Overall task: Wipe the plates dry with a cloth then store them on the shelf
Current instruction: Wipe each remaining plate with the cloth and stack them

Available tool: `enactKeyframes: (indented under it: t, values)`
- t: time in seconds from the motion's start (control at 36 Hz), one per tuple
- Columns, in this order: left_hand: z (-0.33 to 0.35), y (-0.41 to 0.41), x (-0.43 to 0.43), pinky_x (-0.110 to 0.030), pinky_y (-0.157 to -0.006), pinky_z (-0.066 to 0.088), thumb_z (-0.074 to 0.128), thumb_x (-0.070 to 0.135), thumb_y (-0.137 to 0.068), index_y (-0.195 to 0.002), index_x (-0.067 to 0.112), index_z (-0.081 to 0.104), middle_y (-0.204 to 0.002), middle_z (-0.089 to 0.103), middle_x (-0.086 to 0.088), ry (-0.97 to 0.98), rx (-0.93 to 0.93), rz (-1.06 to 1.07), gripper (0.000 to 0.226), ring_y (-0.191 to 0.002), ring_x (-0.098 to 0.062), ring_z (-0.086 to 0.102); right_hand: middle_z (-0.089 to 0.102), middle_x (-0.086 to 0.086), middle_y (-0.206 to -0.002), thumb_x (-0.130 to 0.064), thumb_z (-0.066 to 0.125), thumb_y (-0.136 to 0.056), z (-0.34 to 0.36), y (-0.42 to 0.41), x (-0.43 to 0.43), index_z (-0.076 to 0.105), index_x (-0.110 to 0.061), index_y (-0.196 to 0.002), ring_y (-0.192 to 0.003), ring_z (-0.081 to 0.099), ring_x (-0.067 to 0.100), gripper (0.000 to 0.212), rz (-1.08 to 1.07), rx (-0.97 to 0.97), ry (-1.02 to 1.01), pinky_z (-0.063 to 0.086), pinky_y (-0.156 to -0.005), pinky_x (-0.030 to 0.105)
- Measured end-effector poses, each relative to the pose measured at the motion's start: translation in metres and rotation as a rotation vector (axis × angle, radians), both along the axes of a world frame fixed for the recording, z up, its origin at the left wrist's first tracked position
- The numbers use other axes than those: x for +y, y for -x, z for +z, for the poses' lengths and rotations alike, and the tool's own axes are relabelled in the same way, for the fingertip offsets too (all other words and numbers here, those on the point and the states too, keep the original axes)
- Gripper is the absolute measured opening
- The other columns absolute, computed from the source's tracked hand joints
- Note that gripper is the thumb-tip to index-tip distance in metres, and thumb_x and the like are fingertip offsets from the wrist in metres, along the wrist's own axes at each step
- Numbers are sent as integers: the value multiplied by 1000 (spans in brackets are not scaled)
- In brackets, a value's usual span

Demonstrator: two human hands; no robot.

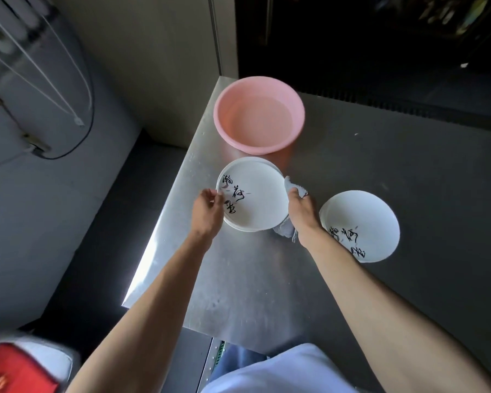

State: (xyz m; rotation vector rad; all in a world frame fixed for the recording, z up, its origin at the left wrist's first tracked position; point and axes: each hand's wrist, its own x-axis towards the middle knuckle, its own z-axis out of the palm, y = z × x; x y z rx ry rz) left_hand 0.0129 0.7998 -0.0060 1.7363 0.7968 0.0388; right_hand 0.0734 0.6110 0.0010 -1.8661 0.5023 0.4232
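Observation:
A white plate (262, 198) with black brush writing is held above the steel table, with another plate rim showing just beneath it. My left hand (207, 212) pinches its left rim. My right hand (301, 208) grips a white cloth (294, 188) against the plate's right rim; more cloth hangs below the hand. A second white plate (363, 219) with the same writing lies on the table to the right, partly behind my right forearm.
A pink plastic basin (258, 114) holding water stands at the table's far left corner. The steel table (238, 279) ends in a left edge beside dark floor. A dark opening lies behind the table. A red and white object (17, 370) sits at lower left.

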Motion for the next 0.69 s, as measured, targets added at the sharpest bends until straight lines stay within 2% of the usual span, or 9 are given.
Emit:
enactKeyframes:
  t: [0.11,0.19,0.25,0.28,0.33,0.39,0.47,0.58,0.69]
  values:
    - [9,1,-10,-39,-78,46,40,32,-111,-111,8,45,-93,55,0,-113,-14,-94,24,-82,-18,54,66,10,-118,-28,39,-104,2,2,-4,62,-9,-124,-105,61,26,36,-47,1,14,41,-83,27]
    - [17,-1,-19,-57,-84,57,36,38,-111,-116,11,40,-96,58,-3,-17,-43,-86,28,-84,-23,60,64,14,-128,-30,40,-104,8,6,-13,59,-5,-128,-114,59,29,40,-81,-15,40,40,-88,27]
    - [22,-1,-26,-61,-83,59,35,36,-112,-125,12,39,-102,60,-2,96,-55,-94,28,-87,-22,63,64,15,-129,-35,39,-103,12,9,-22,60,-6,-129,-117,59,31,43,-111,-37,45,46,-96,31]
    - [25,1,-29,-61,-83,60,34,35,-112,-131,16,40,-110,61,-1,135,-74,-109,27,-96,-22,65,66,13,-126,-38,39,-103,15,10,-28,61,-8,-129,-115,60,30,45,-123,-61,43,48,-97,33]
    - [29,6,-37,-57,-79,63,34,33,-113,-138,26,46,-127,62,1,203,-122,-147,29,-113,-21,65,65,5,-123,-40,38,-104,25,15,-39,60,-16,-133,-111,60,23,43,-133,-142,20,51,-88,23]
    - [31,10,-47,-50,-70,65,33,31,-114,-143,27,53,-134,62,3,275,-132,-157,36,-116,-16,65,58,-3,-128,-41,37,-106,37,25,-48,51,-24,-142,-115,54,15,43,-98,-269,38,46,-93,20]
    - [32,19,-65,-44,-67,64,35,31,-114,-145,29,55,-132,64,9,324,-93,-164,37,-112,-9,65,54,-10,-129,-34,37,-106,45,46,-62,52,-26,-141,-121,50,10,38,64,-534,137,39,-105,31]
    - [27,41,-90,-46,-68,64,39,29,-114,-130,38,60,-126,70,3,379,-47,-253,29,-106,-13,71,53,-10,-137,-43,36,-103,17,75,-80,55,-20,-139,-133,43,6,47,274,-622,228,29,-114,23]
    - [15,64,-113,-41,-65,64,35,22,-114,-127,36,63,-108,75,7,446,73,-319,34,-90,-6,75,58,6,-142,-44,31,-108,-31,114,-91,60,-8,-136,-136,50,22,55,462,-681,496,40,-113,44]
